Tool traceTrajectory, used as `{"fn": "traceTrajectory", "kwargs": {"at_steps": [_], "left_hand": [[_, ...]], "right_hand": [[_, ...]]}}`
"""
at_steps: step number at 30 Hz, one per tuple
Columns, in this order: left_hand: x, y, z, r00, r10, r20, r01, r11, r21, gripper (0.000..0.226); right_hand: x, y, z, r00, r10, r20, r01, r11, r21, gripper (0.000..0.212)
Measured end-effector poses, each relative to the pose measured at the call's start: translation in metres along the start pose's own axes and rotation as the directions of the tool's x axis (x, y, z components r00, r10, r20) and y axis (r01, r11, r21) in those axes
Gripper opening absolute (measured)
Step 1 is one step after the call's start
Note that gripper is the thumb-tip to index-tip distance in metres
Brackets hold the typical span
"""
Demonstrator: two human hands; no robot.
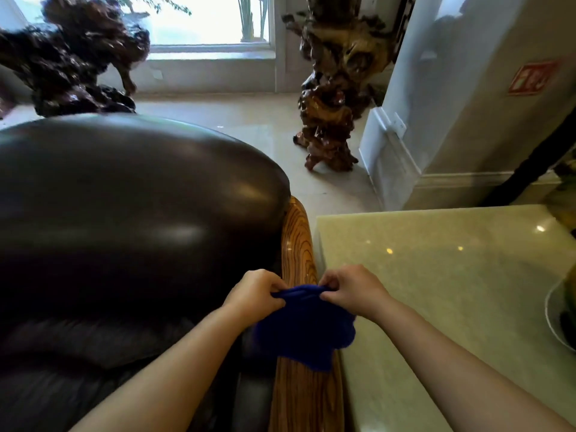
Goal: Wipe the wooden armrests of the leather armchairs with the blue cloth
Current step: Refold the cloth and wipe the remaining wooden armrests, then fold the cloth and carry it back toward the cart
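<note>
A blue cloth (pixel 304 328) hangs bunched over the striped wooden armrest (pixel 298 244) of a dark leather armchair (pixel 131 207). My left hand (pixel 254 294) pinches the cloth's upper left edge. My right hand (pixel 350 291) pinches its upper right edge, and the two hands are a hand's width apart. The armrest runs from the bottom of the view up along the chair's right side, and the cloth covers its middle stretch.
A pale stone tabletop (pixel 452 275) lies right beside the armrest, with a glass dish (pixel 559 319) at its right edge. Two gnarled root-wood sculptures (pixel 333 98) (pixel 71 57) stand on the glossy floor by the window. A white pillar (pixel 442 98) rises on the right.
</note>
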State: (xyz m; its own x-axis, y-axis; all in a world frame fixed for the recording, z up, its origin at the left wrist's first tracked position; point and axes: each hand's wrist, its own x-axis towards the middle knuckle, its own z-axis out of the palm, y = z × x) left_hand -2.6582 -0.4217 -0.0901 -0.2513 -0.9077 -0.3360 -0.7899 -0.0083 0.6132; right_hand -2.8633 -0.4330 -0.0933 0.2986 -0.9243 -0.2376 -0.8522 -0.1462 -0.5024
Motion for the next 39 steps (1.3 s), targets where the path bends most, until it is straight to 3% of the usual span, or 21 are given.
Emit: {"fn": "traceTrajectory", "kwargs": {"at_steps": [9,19,25,33,39], "left_hand": [[-0.103,0.067,-0.153,0.966,0.05,-0.253,-0.043,0.998,0.035,0.02],[-0.286,0.061,-0.284,0.879,0.052,-0.474,-0.018,0.997,0.076,0.018],[-0.41,0.022,-0.33,0.83,0.004,-0.558,0.034,0.998,0.057,0.023],[-0.607,-0.075,-0.383,0.808,-0.084,-0.583,0.12,0.993,0.022,0.023],[-0.747,-0.171,-0.401,0.711,-0.211,-0.671,0.243,0.969,-0.047,0.015]], "right_hand": [[-0.048,-0.144,-0.133,0.969,-0.235,-0.077,0.232,0.972,-0.04,0.013],[-0.102,-0.337,-0.183,0.844,-0.529,-0.087,0.518,0.846,-0.124,0.014],[-0.14,-0.457,-0.16,0.724,-0.688,-0.056,0.668,0.719,-0.192,0.014],[-0.208,-0.645,-0.078,0.556,-0.83,0.042,0.821,0.541,-0.182,0.014],[-0.25,-0.781,0.016,0.452,-0.884,0.118,0.892,0.444,-0.082,0.007]]}}
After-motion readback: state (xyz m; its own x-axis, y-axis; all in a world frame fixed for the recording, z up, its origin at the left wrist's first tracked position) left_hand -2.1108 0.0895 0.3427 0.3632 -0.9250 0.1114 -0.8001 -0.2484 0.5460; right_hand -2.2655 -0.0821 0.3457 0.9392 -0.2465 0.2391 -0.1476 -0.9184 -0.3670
